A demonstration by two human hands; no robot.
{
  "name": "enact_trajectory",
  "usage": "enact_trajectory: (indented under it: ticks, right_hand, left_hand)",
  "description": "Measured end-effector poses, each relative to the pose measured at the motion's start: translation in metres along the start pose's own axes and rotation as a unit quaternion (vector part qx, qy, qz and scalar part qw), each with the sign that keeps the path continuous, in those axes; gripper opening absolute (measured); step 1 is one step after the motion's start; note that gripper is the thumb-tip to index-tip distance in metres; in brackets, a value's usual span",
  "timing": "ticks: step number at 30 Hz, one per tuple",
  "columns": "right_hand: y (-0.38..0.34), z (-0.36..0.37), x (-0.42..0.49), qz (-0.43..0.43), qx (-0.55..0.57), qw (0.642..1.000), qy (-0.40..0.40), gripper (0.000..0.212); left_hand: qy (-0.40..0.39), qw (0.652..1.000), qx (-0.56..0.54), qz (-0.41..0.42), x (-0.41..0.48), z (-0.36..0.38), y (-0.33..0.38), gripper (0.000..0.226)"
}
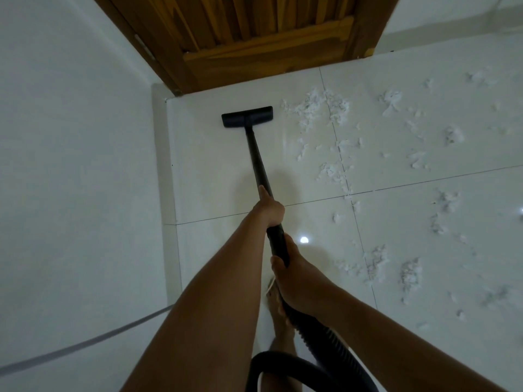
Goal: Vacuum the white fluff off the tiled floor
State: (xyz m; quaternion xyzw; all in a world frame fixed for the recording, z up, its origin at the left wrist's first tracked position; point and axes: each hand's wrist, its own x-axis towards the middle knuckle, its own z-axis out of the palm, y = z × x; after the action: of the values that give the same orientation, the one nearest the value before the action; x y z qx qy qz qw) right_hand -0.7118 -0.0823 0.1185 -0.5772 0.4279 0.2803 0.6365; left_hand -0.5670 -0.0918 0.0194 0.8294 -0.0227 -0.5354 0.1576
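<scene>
From my seat I see both arms stretched forward and down. The left hand (270,210) is the farther one; its fingers (276,219) are curled round the thin black wand (259,162), with the thumb laid along the tube and pointing at the nozzle. The right hand (295,275) sits nearer the body, gripping the thicker black handle section just above where the ribbed hose (314,335) joins. The two hands are close together, but I can't tell if they touch.

The wand's long axis runs away from me toward the wooden door (254,38), leaning slightly left in the picture. At its far end the floor nozzle (247,116) lies flat on the tiled floor (215,171), its broad side set across the wand and roughly parallel to the door's bottom edge.

The white fluff (322,108) starts just beside the nozzle's right end and is scattered over the tiles to the right.
</scene>
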Motion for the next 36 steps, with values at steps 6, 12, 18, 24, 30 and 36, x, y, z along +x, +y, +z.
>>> enact_trajectory:
  ticks: [6, 12, 18, 24, 30, 36]
  right_hand:
    - [-0.005, -0.008, 0.003, -0.012, -0.003, 1.000, 0.007, 0.056]
    - [-0.026, -0.017, 0.031, -0.006, 0.002, 1.000, 0.020, 0.057]
    - [-0.041, -0.028, 0.056, 0.003, 0.006, 1.000, 0.025, 0.058]
    - [-0.020, -0.033, 0.066, 0.007, -0.016, 0.999, 0.029, 0.058]
    - [0.000, -0.042, 0.039, 0.006, -0.002, 1.000, 0.003, 0.058]
    - [0.034, -0.046, -0.002, 0.015, 0.006, 1.000, -0.018, 0.058]
  left_hand:
    - [0.002, 1.000, -0.003, 0.004, 0.008, -0.001, 0.005, 0.079]
    - [-0.001, 1.000, -0.008, 0.009, 0.037, -0.020, 0.024, 0.079]
    - [0.012, 1.000, 0.006, 0.012, 0.064, -0.030, 0.042, 0.079]
    - [0.012, 1.000, 0.007, 0.020, 0.070, -0.011, 0.040, 0.080]
    - [0.007, 1.000, 0.009, 0.016, 0.044, 0.011, 0.035, 0.082]
    - [-0.005, 1.000, -0.004, 0.000, 0.000, 0.047, 0.024, 0.083]
